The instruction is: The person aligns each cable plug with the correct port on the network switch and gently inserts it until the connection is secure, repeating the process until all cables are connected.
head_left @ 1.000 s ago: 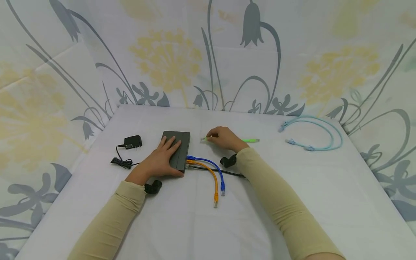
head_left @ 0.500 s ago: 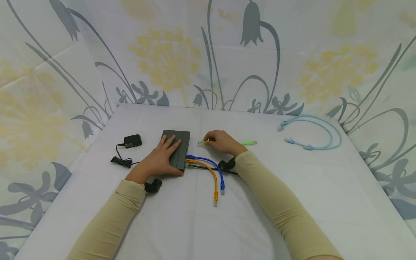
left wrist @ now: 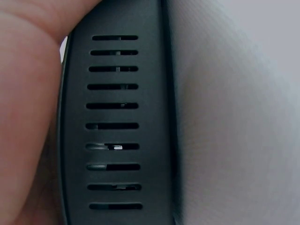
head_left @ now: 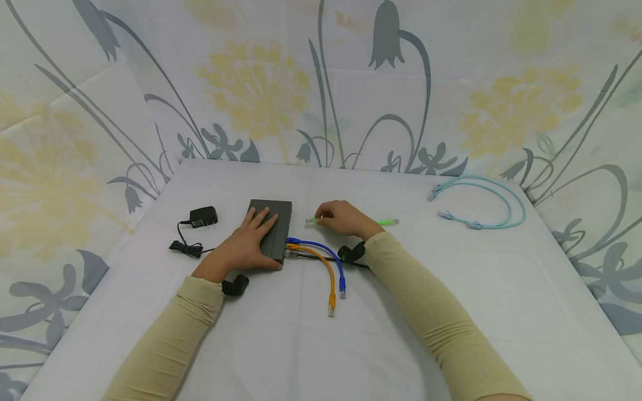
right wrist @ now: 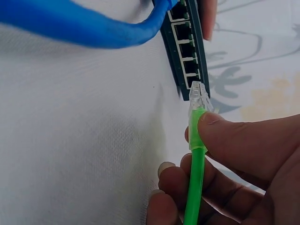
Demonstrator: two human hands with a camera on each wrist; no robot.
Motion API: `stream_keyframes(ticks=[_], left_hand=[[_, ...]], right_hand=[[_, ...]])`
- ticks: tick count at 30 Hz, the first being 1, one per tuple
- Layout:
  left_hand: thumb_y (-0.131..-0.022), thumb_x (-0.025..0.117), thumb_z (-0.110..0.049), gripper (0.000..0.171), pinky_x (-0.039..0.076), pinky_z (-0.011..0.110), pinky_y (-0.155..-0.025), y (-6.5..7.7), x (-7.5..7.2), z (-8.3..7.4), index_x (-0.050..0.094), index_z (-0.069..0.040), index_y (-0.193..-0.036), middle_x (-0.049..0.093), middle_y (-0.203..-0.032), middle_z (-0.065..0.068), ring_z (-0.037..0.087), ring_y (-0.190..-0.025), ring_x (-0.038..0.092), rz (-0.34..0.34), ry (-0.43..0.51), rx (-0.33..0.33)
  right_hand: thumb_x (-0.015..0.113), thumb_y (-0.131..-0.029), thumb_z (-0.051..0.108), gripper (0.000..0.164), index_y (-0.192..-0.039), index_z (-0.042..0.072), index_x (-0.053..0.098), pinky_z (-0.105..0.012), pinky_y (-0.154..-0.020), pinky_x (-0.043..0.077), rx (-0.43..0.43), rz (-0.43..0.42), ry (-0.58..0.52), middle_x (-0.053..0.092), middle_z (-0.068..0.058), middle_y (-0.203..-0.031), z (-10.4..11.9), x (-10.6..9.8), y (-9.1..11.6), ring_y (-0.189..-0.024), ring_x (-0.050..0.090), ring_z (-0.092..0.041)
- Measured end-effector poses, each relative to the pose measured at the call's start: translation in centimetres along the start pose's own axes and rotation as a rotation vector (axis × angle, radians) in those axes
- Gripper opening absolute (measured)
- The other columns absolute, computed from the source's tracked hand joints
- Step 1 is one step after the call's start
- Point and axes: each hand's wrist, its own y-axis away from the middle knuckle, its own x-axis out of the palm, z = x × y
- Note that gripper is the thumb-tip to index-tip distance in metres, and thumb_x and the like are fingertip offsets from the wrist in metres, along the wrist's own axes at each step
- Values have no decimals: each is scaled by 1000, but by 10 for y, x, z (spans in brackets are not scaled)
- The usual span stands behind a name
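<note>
A dark grey network switch lies left of centre on the white-covered table. My left hand rests on its top with fingers spread, the thumb along the near edge; the left wrist view shows the vented side of the switch beside the hand. My right hand pinches a bright green network cable just behind its clear plug. That plug points at the row of ports; in the right wrist view it overlaps the end of the row. The cable's other end sticks out beyond the wrist.
Blue and orange cables and a black cord run from the switch's right side. A black power adapter with bundled cord lies left. Light blue cables lie far right, near the patterned backdrop.
Over the first half second my right hand shifts slightly left and nearer with the green cable, then stays nearly still. The left hand keeps its place on the switch.
</note>
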Motion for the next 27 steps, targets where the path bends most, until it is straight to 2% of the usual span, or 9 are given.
stream_keyframes(ticks=[11,23,27], left_hand=[[-67,80,-61,120,22,66,-112,-2,1,1,15,-17,-158,3,-164,13,44,-149,-8,5,1,-10],[-67,80,-61,120,23,65,-112,-2,2,3,15,-17,-157,4,-164,13,44,-149,-7,0,-4,2],[-67,80,-61,120,23,65,-112,-2,2,3,15,-17,-157,3,-164,13,44,-149,-8,3,-3,1]], right_hand=[[56,-98,23,23,-115,13,67,-30,-72,47,21,42,-57,67,-5,-105,9,2,2,-83,56,-17],[57,-97,20,20,-113,12,67,-31,-76,48,31,41,-61,68,-5,-104,21,11,3,-85,58,-17],[58,-97,20,20,-110,12,70,-34,-82,50,49,16,-56,70,-4,-105,25,13,5,-91,62,-18]])
